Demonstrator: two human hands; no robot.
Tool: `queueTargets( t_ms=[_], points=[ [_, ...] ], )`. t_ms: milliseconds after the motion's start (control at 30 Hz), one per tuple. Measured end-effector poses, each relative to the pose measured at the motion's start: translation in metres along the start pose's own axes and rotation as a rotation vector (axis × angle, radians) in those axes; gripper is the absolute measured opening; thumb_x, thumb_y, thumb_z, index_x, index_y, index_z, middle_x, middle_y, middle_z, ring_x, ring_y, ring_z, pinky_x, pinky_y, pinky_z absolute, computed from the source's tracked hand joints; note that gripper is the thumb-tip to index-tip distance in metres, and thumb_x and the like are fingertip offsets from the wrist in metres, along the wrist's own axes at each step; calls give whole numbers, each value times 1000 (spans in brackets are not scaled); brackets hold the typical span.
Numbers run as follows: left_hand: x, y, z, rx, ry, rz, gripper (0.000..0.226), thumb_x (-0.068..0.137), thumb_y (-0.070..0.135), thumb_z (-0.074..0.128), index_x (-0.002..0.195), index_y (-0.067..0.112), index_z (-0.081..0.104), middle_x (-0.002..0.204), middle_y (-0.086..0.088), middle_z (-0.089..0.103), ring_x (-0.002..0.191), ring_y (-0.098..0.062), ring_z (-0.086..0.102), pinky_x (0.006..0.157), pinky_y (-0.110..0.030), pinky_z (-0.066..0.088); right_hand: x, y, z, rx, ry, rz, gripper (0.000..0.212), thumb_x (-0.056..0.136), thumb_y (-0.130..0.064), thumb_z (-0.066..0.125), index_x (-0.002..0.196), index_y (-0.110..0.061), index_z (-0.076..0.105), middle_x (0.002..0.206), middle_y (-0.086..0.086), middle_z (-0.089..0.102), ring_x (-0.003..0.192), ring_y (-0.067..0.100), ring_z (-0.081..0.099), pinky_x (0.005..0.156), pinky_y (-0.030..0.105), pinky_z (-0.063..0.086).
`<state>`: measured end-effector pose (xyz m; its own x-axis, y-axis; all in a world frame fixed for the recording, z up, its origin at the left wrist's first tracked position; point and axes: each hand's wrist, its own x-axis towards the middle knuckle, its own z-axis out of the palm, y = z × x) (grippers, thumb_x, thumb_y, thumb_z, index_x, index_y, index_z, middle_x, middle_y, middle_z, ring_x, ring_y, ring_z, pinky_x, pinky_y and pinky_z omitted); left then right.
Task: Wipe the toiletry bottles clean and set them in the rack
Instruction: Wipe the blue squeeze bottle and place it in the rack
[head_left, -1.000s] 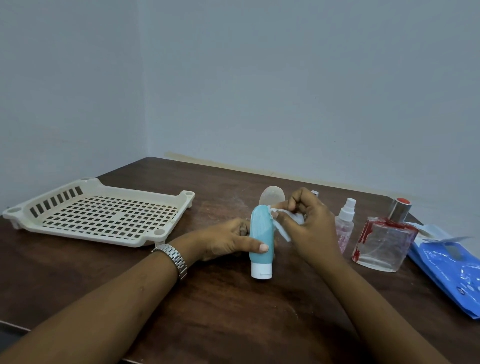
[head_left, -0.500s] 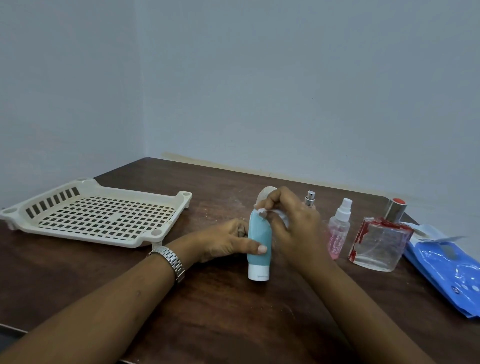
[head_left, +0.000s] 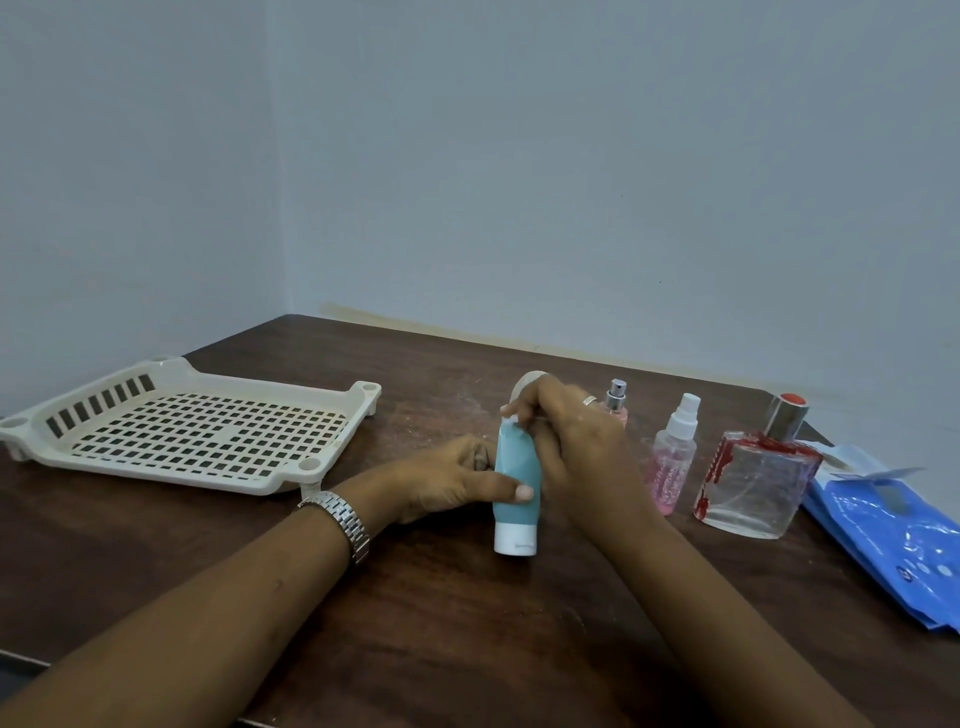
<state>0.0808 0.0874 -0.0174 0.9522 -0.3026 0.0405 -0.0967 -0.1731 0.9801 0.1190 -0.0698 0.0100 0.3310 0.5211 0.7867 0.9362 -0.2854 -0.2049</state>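
The left hand (head_left: 457, 480), a metal watch (head_left: 340, 519) on its wrist, grips a teal tube (head_left: 514, 467) from nine o'clock, with the thumb laid across the tube's front. The tube stands upright on its white cap near the middle of the dark wooden counter (head_left: 441, 623). The right hand (head_left: 571, 452) comes in from three o'clock, fingers curled over the tube's top end and pinching a white wipe (head_left: 508, 410) against it (only a sliver of the wipe shows). At twelve o'clock, just behind the tube, a pale rounded object (head_left: 524, 382) peeks out, mostly hidden. At two o'clock stands a small silver-capped sprayer (head_left: 616, 397). Out at three o'clock come a pink spray bottle (head_left: 672, 467), then a square glass perfume bottle (head_left: 753, 483) with red marks, then a blue packet (head_left: 893, 540) lying flat. The cream slotted rack (head_left: 192, 426) sits well apart at ten o'clock
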Motion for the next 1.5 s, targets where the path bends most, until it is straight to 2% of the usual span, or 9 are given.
queueTargets(
  t_ms=[200,333,500,700,933,1067,1200,1400,1500],
  points=[
    [-3,3,0,-35,-7,32,26,78,16,67,103,14,61,100,4,70,101,-14,64,92,-26,50,-6,-5,0,-92,-120,-126,7,84,-21,38,85,-27,39,86,0,60,74,15,55,59,27,49],
    [0,2,0,-7,1,3,24,78,19,67,100,10,66,101,-1,71,97,-15,65,91,-27,50,-1,1,-2,-36,-20,-27,12,85,-9,43,85,-20,48,86,-2,62,77,14,56,63,31,48],
    [-2,2,0,-45,-6,25,19,83,9,65,101,15,62,101,2,69,99,-13,64,91,-25,50,-5,-5,-2,-58,-94,-119,10,84,-16,41,85,-19,51,85,-2,60,75,15,57,60,31,50],
    [0,2,0,-4,-6,-10,44,69,32,73,104,6,65,104,-5,70,97,-16,65,90,-27,50,0,9,-2,117,108,130,31,81,10,57,79,-20,48,77,-24,57,85,3,62,68,16,48],
    [-2,3,-2,-49,-2,-8,22,80,14,67,103,13,66,99,4,72,97,-11,66,86,-23,50,-12,7,-2,195,117,137,30,79,10,63,75,-17,48,77,-14,60,88,-16,59,68,5,46],
    [-3,4,-2,-45,-5,-12,17,86,8,65,102,12,65,100,3,71,96,-11,66,88,-24,50,-4,6,0,176,172,163,23,78,10,63,75,-10,52,75,-17,57,86,-15,59,67,4,43],
    [-4,6,-1,-42,6,-5,19,88,4,61,105,14,63,103,3,70,99,-11,65,89,-23,50,-9,-2,1,108,106,66,35,79,5,63,76,-25,46,74,-30,54,86,-1,62,64,2,40],
    [-3,4,-1,-38,8,-23,18,86,8,64,103,13,65,100,3,71,97,-12,66,87,-23,50,-7,5,-3,132,134,95,32,78,9,64,75,-19,48,76,-21,57,86,-13,60,68,4,44],
    [-4,4,-2,-56,12,-8,21,87,4,63,105,14,62,102,4,71,99,-12,66,87,-23,50,-10,-4,0,104,107,52,39,77,8,64,77,-27,46,77,-19,58,86,-1,61,66,2,41]
  ],
)
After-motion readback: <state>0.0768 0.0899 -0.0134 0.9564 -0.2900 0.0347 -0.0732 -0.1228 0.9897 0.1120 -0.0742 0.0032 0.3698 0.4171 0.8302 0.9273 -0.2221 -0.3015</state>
